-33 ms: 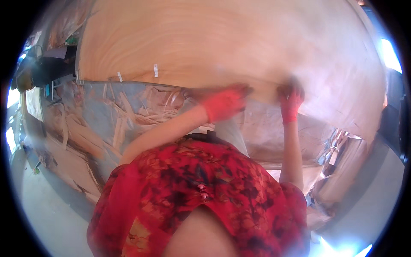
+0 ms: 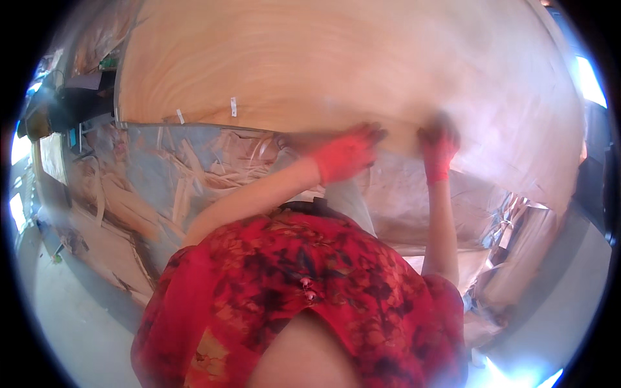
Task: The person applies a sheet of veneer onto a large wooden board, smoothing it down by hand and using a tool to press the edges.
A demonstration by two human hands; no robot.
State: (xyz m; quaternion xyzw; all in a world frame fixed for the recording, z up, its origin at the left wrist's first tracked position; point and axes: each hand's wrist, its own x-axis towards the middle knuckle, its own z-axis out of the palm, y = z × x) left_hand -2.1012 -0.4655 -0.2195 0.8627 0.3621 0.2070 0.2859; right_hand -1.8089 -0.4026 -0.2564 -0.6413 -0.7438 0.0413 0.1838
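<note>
Nothing has moved since the earlier frame: both hands are at the same places on the sheet's edge. Near the centre, the left hand (image 2: 346,154) and right hand (image 2: 438,147), in red gloves, grasp the near edge of the wide wood veneer sheet (image 2: 336,58) filling the upper frame. Under it, centre left, lie veneer scraps (image 2: 187,174), and two white tape pieces (image 2: 233,106) sit on the sheet's edge.

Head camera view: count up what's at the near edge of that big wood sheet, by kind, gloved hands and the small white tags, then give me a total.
Red gloved hands: 2, left hand and right hand, at the wood sheet edge
White tags: 2, and
Total: 4
</note>
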